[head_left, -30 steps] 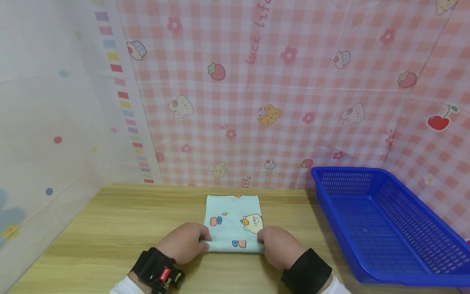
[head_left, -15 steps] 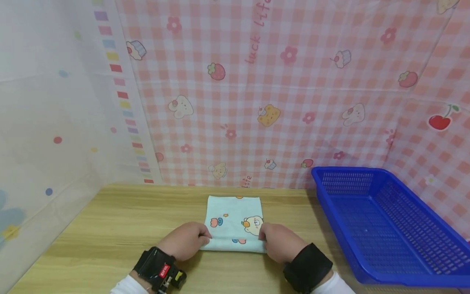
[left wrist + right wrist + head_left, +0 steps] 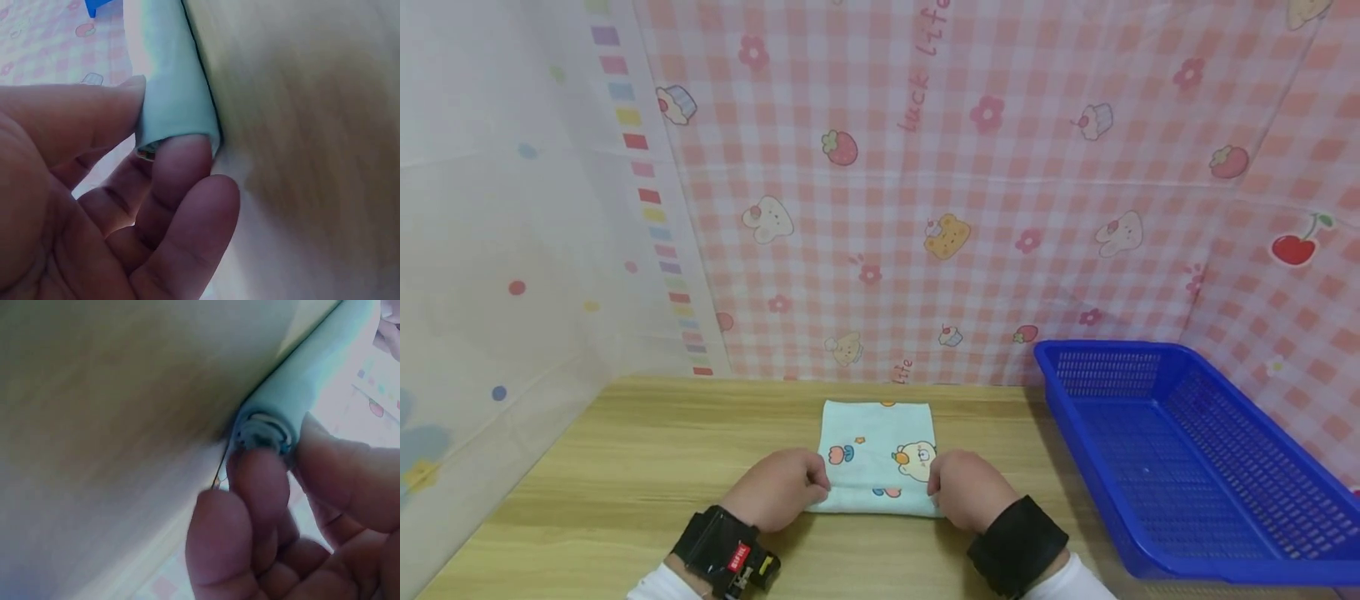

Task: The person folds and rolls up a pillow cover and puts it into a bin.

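1. The pale-blue printed cloth [image 3: 878, 458] lies on the wood-grain counter [image 3: 647, 442], to the left of the blue plastic basket [image 3: 1180, 475] and apart from it, with its near edge rolled up.
2. The left grip [image 3: 781, 490], at the cloth end farther from the basket, is nearly closed: thumb and fingers curl about the rolled edge, parted only by its thickness, one fingertip at its end.
3. The right grip [image 3: 973, 493], at the end nearer the basket, pinches equally narrowly, thumb against the rolled side, a fingertip at the coiled layers.
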The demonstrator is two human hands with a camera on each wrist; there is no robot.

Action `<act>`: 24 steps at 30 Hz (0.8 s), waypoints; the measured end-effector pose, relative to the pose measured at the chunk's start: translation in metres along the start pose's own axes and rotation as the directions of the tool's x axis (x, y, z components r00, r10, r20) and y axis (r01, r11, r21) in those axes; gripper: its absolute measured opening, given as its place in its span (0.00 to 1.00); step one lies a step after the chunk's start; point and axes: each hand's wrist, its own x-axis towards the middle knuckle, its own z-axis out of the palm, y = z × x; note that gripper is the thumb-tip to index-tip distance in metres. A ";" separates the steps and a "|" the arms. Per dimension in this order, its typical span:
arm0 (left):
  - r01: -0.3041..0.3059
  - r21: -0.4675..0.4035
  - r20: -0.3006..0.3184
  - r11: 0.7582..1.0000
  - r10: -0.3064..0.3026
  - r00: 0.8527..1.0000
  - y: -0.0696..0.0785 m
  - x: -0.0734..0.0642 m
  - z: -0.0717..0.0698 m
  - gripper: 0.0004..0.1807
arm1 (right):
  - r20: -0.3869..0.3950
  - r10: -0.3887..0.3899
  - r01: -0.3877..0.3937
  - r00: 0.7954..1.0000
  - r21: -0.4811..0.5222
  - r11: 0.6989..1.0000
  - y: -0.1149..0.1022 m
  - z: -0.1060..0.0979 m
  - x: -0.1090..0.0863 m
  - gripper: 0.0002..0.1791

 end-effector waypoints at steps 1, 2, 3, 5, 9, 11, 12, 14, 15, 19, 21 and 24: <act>-0.012 0.012 0.000 1.000 0.012 1.000 0.001 -0.001 0.000 0.09 | -0.004 -0.005 0.005 1.000 -0.004 1.000 -0.001 0.001 0.000 0.10; -0.024 0.022 0.001 0.999 0.024 1.000 0.001 -0.001 0.000 0.09 | -0.009 -0.012 0.012 1.000 -0.006 1.000 -0.001 0.003 0.000 0.10; -0.039 0.036 0.001 0.999 0.039 0.999 0.002 -0.002 0.000 0.09 | -0.011 -0.022 0.022 1.000 -0.011 1.000 -0.001 0.004 -0.001 0.10; -0.057 0.052 0.004 0.997 0.057 0.998 0.002 -0.004 0.001 0.08 | -0.006 -0.027 0.027 1.000 -0.018 0.999 -0.003 0.006 -0.001 0.10; -0.043 0.044 0.022 0.998 0.042 0.999 0.002 -0.005 0.002 0.08 | 0.001 -0.045 0.045 0.999 -0.072 0.996 -0.006 0.007 -0.004 0.10; -0.019 0.029 0.034 0.999 0.018 0.999 0.002 -0.006 0.002 0.09 | 0.002 -0.051 0.051 0.999 -0.098 0.994 -0.007 0.007 -0.006 0.09; -0.011 0.026 0.037 1.000 0.010 0.999 0.003 -0.006 0.002 0.09 | 0.000 -0.058 0.058 0.998 -0.115 0.992 -0.008 0.006 -0.007 0.09; -0.001 0.033 0.038 0.999 -0.001 0.999 0.004 -0.006 0.002 0.09 | -0.002 -0.072 0.071 0.997 -0.133 0.989 -0.008 0.005 -0.009 0.08; -0.001 0.041 0.038 0.999 -0.001 0.999 0.005 -0.006 0.002 0.09 | -0.003 -0.082 0.080 0.997 -0.139 0.987 -0.008 0.004 -0.010 0.07; -0.018 0.083 0.029 0.996 0.016 0.999 0.007 -0.005 0.002 0.09 | -0.005 -0.107 0.105 0.994 -0.135 0.985 -0.007 0.000 -0.011 0.05; -0.029 0.098 0.025 0.995 0.027 0.999 0.008 -0.004 0.002 0.09 | 0.000 -0.110 0.110 0.994 -0.131 0.985 -0.006 -0.002 -0.011 0.05; -0.038 0.112 0.021 0.993 0.036 0.999 0.008 -0.003 0.002 0.10 | 0.011 -0.105 0.106 0.994 -0.126 0.986 -0.006 -0.004 -0.011 0.04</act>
